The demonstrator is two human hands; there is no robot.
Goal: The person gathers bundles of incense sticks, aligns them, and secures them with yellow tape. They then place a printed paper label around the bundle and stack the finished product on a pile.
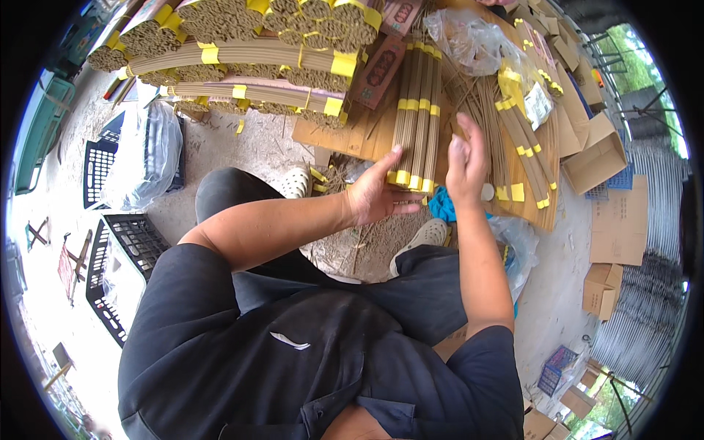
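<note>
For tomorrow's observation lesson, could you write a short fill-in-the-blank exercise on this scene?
1. The bands on the brown stick bundles near the left hand are ____.
2. Those bundles lie on a board made of ____.
3. The open cardboard box lies to the ____ of the right hand.

Missing words: yellow; wood; right

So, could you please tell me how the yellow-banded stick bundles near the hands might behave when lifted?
The stick bundles would probably stay fairly stiff, since they lie straight. Being so thin, single sticks might snap if bent. Some could slide lengthwise, as the yellow bands wrap only a few spots.
</note>
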